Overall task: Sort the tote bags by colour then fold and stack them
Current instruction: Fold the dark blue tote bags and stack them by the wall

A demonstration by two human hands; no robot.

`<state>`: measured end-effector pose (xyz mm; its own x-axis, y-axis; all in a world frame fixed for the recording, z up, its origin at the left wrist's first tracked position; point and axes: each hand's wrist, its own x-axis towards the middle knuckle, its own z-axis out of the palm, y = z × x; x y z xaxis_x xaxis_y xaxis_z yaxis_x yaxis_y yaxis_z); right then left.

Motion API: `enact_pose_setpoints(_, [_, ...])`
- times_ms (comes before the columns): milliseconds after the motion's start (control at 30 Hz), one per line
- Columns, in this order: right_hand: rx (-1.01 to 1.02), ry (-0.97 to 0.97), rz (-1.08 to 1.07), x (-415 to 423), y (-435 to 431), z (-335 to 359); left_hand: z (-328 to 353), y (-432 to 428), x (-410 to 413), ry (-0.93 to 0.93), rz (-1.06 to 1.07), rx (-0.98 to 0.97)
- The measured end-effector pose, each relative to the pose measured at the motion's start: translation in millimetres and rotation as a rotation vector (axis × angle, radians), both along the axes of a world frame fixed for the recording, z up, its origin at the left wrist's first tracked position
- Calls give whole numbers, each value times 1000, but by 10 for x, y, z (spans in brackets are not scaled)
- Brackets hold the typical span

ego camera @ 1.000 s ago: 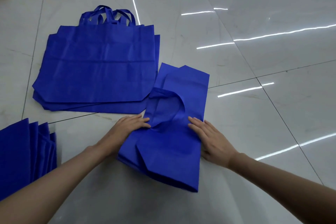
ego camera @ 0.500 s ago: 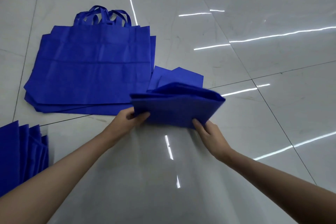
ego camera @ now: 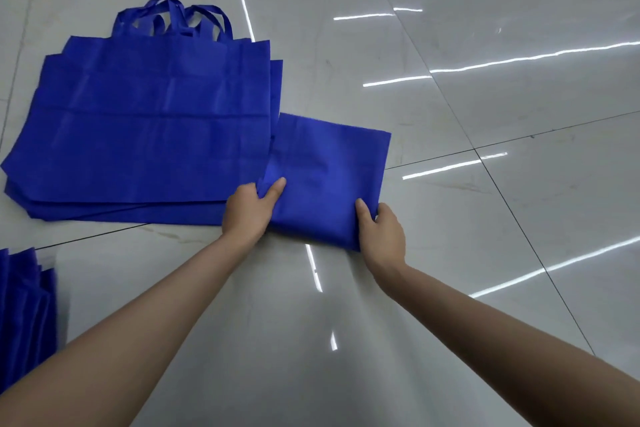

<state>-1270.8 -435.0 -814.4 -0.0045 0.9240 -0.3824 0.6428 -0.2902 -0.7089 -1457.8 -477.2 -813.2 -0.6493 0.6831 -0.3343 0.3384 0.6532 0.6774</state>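
A blue tote bag folded into a rectangle lies on the pale tiled floor in the middle of the view. My left hand pinches its near left corner, thumb on top. At the near right corner, my right hand grips the fold the same way. To the left lies a flat pile of unfolded blue tote bags, handles pointing away; the folded bag's left edge touches it. A stack of folded blue bags shows at the lower left edge, partly cut off.
The glossy tiled floor stretches to the right and toward me, crossed by dark grout lines and bright light reflections.
The long folded bag was lifted at its near end and doubled over away from me. It now lies flat as a shorter rectangle, both hands still at its near corners.
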Motion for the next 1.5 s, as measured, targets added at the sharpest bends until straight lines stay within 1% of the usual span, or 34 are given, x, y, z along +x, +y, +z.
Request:
enact_pose_setpoints(67, [-36,-73,-31,-62,-20,9,14,83,12,158,-44,-210])
enact_pose_setpoints(100, [8,-149,-3,-85,-23,34,12,106,18,220,-70,-262])
enact_pose_setpoints(133, [128,-235,54,-92,-3,44,2,117,23,265,-95,-288])
enact_pose_setpoints(167, [322,-314,146,-84,45,39,-5,116,28,291,-119,-297])
enact_pose_setpoints(233, [701,-427,433,-63,229,21,-17,83,15,310,-182,-317])
enact_pose_setpoints(267, [798,-458,611,-61,333,7,-6,59,-2,309,-232,-344])
enact_pose_setpoints(300, [800,-482,798,-67,428,0,20,29,-28,311,-290,-381])
enact_pose_setpoints(333, [741,-499,955,-79,497,-13,46,-8,-58,324,-339,-421])
enact_pose_setpoints(367, [649,-516,1060,-95,533,-24,75,-50,-82,356,-368,-457])
enact_pose_setpoints(400, [559,-537,1117,-114,539,-47,99,-99,-92,420,-368,-470])
enact_pose_setpoints(433, [495,-563,1130,-127,526,-90,113,-154,-75,521,-336,-436])
enact_pose_setpoints(500, [473,-589,1094,-128,479,-212,60,-274,74,764,-228,-255])
enact_pose_setpoints(533, [488,-588,1067,-129,457,-251,25,-323,206,839,-190,-149])
enact_pose_setpoints(567, [508,-585,1045,-131,441,-272,-24,-366,360,863,-189,-56])
enact_pose_setpoints(600, [545,-574,1023,-132,431,-290,-97,-401,519,840,-225,-1])
enact_pose_setpoints(633, [595,-563,1001,-131,430,-311,-175,-437,663,795,-269,1])
enact_pose_setpoints(700, [660,-554,971,-129,425,-353,-309,-485,853,687,-305,-84])
enact_pose_setpoints(767, [678,-559,955,-140,414,-374,-424,-492,883,638,-302,-152])
enact_pose_setpoints(900, [637,-586,933,-181,411,-361,-494,-486,837,657,-359,-179])
enact_pose_setpoints(967, [595,-603,940,-185,393,-334,-497,-594,846,671,-453,-152])
enact_pose_setpoints(1033, [553,-612,958,-181,388,-317,-513,-746,836,677,-533,-125])
enact_pose_setpoints(1100, [512,-624,999,-182,393,-273,-524,-853,786,667,-568,-118])
enact_pose_setpoints(1167, [522,-633,1023,-161,385,-214,-522,-874,742,661,-591,-126])
enact_pose_setpoints(1200, [567,-628,1052,-128,346,-185,-510,-873,737,650,-593,-128])
enact_pose_setpoints(1267, [670,-613,1179,-12,237,-173,-464,-862,734,624,-578,-125])
enact_pose_setpoints(1300, [682,-609,1247,66,195,-203,-455,-864,733,624,-565,-120])
enact_pose_setpoints(1333, [654,-606,1287,142,169,-241,-455,-876,737,629,-551,-113])
enact_pose_setpoints(1400, [564,-591,1287,216,177,-295,-471,-903,747,626,-492,-115])
enact_pose_setpoints(1500, [539,-590,1294,164,204,-280,-474,-901,800,603,-389,-158])
